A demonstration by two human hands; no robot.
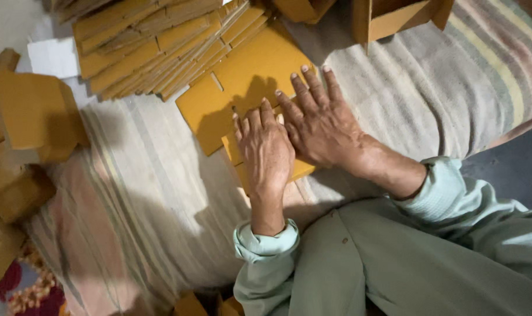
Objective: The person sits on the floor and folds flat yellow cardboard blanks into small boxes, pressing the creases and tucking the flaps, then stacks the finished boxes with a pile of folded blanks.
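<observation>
Pale green sleeves point(266, 246) lead to both hands, left hand point(267, 153) and right hand point(319, 124), pressed flat, grip released, onto a yellow cardboard blank point(248, 79) lying on the striped blanket point(143, 193), apparently beside stacked blanks point(149, 41).

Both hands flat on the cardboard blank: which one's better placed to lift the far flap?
Probably the right hand: its fingertips lie furthest up the cardboard blank, while the left hand presses the near part flat.

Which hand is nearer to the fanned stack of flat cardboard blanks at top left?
Left. The left hand lies closer below the stack; the right hand sits farther right.
</observation>
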